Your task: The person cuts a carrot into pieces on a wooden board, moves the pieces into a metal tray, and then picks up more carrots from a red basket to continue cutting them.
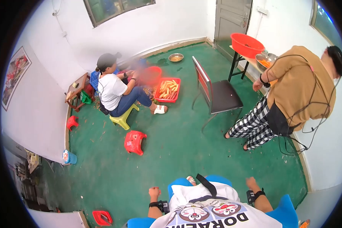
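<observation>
The left hand (154, 192) hung at the person's side, curled into a loose fist around nothing. The right hand (251, 183) hung well apart from it on the other side, also empty; whether its fingers were curled could not be told. Nearest to the left hand stood a red plastic stool (135, 142) on the green floor (178, 152), ahead and apart. Beyond it stood a black-seated chair (220, 95). Stepping well here probably meant keeping the feet clear of that stool and both arms free for balance.
</observation>
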### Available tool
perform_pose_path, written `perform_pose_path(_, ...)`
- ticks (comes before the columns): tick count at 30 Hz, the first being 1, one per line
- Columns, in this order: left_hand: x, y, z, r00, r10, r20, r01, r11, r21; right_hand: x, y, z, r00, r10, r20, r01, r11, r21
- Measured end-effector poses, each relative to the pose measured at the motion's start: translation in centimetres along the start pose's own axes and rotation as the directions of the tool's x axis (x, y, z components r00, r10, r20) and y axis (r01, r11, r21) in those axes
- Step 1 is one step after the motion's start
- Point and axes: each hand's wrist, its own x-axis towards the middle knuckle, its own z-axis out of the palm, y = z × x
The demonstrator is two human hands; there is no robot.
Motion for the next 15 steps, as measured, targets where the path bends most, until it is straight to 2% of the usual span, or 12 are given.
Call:
perform_pose_path(1, 2.0, 2.1, 0.4, 0.998, 0.058, 0.016, -0.058, 0.998, -0.008, -0.9, -6.5, -3.6, 0.985, 0.149, 0.09, -0.161, 0.976, 0.146)
perform_pose_path(3, 4.8, 6.4, 0.5, 0.992, 0.119, 0.03, -0.119, 0.993, -0.003, -0.5, -13.7, -6.8, 0.996, -0.043, 0.08, 0.034, 0.993, 0.112)
perform_pose_path(5, 7.5, 11.8, 1.1, 0.985, 0.161, 0.057, -0.151, 0.979, -0.139, 2.1, -19.4, -8.1, 0.996, -0.046, 0.076, 0.04, 0.996, 0.082)
perform_pose_path(6, 9.0, 13.3, 1.6, 0.978, 0.188, 0.091, -0.177, 0.977, -0.115, 3.3, -21.4, -8.6, 0.993, -0.081, 0.085, 0.076, 0.995, 0.063)
perform_pose_path(8, 12.4, 15.3, 2.4, 0.982, 0.146, 0.117, -0.114, 0.964, -0.242, 6.2, -25.6, -9.7, 0.99, -0.087, 0.107, 0.084, 0.996, 0.037)
perform_pose_path(10, 14.2, 16.0, 2.6, 0.986, 0.101, 0.135, -0.064, 0.965, -0.253, 10.4, -28.2, -10.1, 0.983, -0.081, 0.164, 0.084, 0.996, -0.011)
perform_pose_path(12, 16.4, 14.3, 2.0, 0.979, 0.076, 0.19, -0.041, 0.983, -0.181, 14.1, -31.2, -10.7, 0.974, -0.083, 0.21, 0.094, 0.995, -0.043)
perform_pose_path(13, 17.1, 13.9, 1.3, 0.972, 0.068, 0.223, -0.035, 0.988, -0.148, 15.5, -33.3, -11.6, 0.983, -0.071, 0.168, 0.072, 0.997, -0.001)
perform_pose_path(14, 16.6, 14.0, 0.4, 0.972, -0.087, 0.217, 0.128, 0.975, -0.182, 17.0, -35.7, -12.8, 0.99, -0.054, 0.13, 0.049, 0.998, 0.04)
perform_pose_path(15, 16.1, 14.2, -0.5, 0.949, -0.241, 0.205, 0.285, 0.932, -0.224, 18.3, -37.7, -13.5, 0.984, -0.039, 0.172, 0.031, 0.998, 0.052)
